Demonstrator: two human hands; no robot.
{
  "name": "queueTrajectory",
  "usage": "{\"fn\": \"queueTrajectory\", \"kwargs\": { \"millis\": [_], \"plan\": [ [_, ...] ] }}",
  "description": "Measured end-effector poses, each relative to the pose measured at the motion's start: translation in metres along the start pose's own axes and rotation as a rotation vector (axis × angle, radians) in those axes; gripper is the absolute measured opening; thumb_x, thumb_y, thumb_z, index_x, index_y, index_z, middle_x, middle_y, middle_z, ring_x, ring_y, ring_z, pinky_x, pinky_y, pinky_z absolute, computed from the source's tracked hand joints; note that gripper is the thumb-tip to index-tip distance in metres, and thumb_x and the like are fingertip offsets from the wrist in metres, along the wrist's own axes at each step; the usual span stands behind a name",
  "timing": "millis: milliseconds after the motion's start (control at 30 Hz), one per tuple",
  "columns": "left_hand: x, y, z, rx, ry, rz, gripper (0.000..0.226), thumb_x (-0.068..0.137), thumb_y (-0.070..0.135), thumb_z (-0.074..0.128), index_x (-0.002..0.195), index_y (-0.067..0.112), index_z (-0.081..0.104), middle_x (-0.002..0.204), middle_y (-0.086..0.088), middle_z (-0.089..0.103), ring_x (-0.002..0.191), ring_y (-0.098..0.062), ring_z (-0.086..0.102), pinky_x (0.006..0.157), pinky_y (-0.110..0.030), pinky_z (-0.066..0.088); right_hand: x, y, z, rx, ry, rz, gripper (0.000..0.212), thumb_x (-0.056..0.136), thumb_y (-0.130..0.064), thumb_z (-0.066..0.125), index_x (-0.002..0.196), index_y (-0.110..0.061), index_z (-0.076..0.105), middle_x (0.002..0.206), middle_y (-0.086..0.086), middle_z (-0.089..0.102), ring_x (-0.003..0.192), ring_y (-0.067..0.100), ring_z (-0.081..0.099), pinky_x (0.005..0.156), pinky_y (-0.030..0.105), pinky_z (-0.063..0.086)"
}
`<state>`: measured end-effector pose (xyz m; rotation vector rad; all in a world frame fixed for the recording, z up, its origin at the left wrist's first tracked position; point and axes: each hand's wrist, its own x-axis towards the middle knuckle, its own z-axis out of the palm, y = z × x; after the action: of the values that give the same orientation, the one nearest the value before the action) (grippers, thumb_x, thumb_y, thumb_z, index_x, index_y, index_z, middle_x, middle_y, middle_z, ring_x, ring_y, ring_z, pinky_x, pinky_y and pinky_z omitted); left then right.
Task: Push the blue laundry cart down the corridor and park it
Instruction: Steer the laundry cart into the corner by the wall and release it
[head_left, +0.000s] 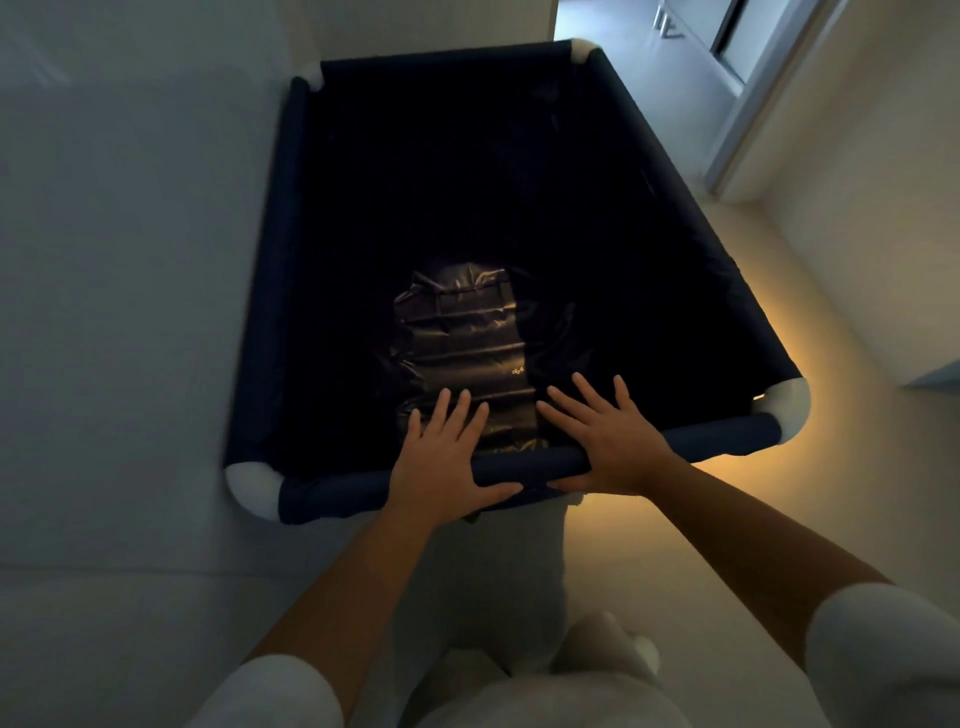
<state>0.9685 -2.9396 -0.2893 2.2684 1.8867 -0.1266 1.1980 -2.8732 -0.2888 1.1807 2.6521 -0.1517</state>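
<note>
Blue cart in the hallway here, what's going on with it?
A person stands behind the dark blue fabric laundry cart with white corner joints, left hand and right hand pressed flat on its near rail, fingers spread. A crinkled dark plastic bag lies at the bottom. The cart sits close beside a pale wall, with a doorway ahead on the right.

Dark blue fabric laundry cart (291, 218), white corners, beside wall.

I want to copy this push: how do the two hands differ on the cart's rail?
The left hand keeps its fingers close together; the right hand spreads them wide. The left hand's fingers reach over the shiny bag; the right hand's over dark fabric. Both lie flat across the near rail, fingers straight.
</note>
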Motion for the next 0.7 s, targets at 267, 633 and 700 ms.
{"fn": "queueTrajectory", "kwargs": {
  "millis": [267, 633, 700],
  "plan": [
    [0.019, -0.014, -0.004, 0.003, 0.019, 0.017, 0.101, 0.070, 0.084, 0.026, 0.148, 0.021, 0.007, 0.157, -0.005, 0.002, 0.143, -0.025, -0.006, 0.113, -0.049, 0.001, 0.020, 0.006, -0.006, -0.002, -0.007, 0.017, 0.096, 0.075, -0.079, 0.037, 0.148, -0.028, -0.001, 0.158, 0.001, 0.002, 0.142, 0.027, -0.014, 0.106, 0.054, -0.019],
    [0.060, -0.034, -0.015, 0.011, 0.013, -0.017, 0.102, 0.069, 0.084, 0.027, 0.147, 0.021, 0.010, 0.157, -0.004, 0.008, 0.143, -0.023, -0.001, 0.113, -0.048, 0.002, 0.063, 0.029, -0.015, 0.038, 0.039, -0.017, 0.093, 0.072, -0.083, 0.024, 0.138, -0.034, -0.018, 0.158, -0.002, 0.002, 0.136, 0.024, -0.024, 0.105, 0.051, -0.022],
    [0.070, -0.040, -0.017, -0.003, 0.015, -0.018, 0.101, 0.070, 0.084, 0.030, 0.147, 0.021, 0.011, 0.156, -0.002, 0.008, 0.143, -0.023, -0.001, 0.113, -0.047, 0.001, 0.073, 0.034, -0.018, 0.045, 0.043, -0.039, 0.091, 0.072, -0.083, 0.020, 0.138, -0.034, -0.020, 0.158, -0.003, 0.001, 0.135, 0.024, -0.025, 0.105, 0.051, -0.023]
  ]
}}
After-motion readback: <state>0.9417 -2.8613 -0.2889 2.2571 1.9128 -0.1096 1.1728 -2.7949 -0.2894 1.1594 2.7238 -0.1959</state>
